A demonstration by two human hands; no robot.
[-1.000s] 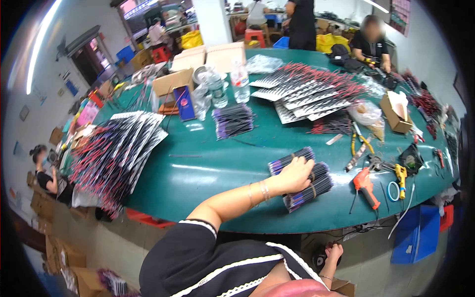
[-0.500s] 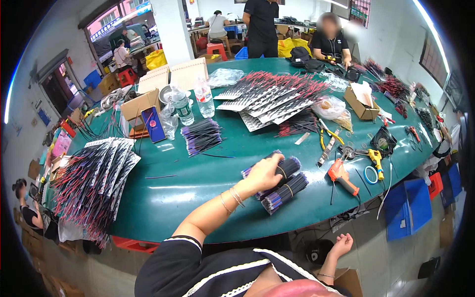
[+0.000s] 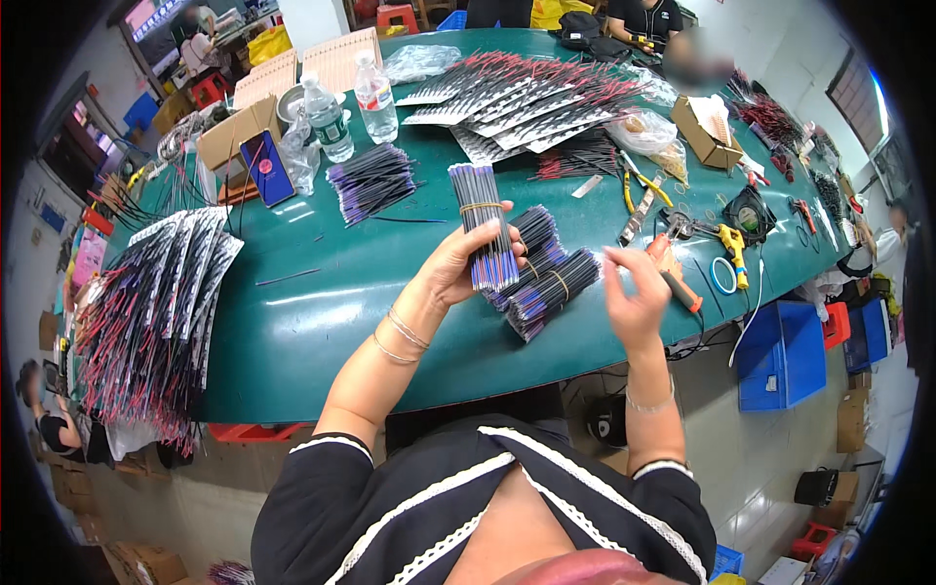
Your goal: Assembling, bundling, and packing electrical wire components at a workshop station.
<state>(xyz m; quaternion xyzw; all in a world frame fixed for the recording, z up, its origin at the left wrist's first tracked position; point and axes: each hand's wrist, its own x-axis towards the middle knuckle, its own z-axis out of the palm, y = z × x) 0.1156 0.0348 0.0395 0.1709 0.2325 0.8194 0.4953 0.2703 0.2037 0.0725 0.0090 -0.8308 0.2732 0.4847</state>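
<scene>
A bundle of thin dark wires with purple-blue ends, bound by a yellow band, is held upright above the table. Two like bundles are laid touching at its 4 o'clock, slanted toward 1 o'clock.

Dark, blue-tipped wire bundle with tan band; green table; black, white-trimmed top.

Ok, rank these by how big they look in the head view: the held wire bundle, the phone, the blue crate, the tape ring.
1. Blue crate
2. Wire bundle in the left hand; being nearer the camera may enlarge it
3. Phone
4. Tape ring
</scene>
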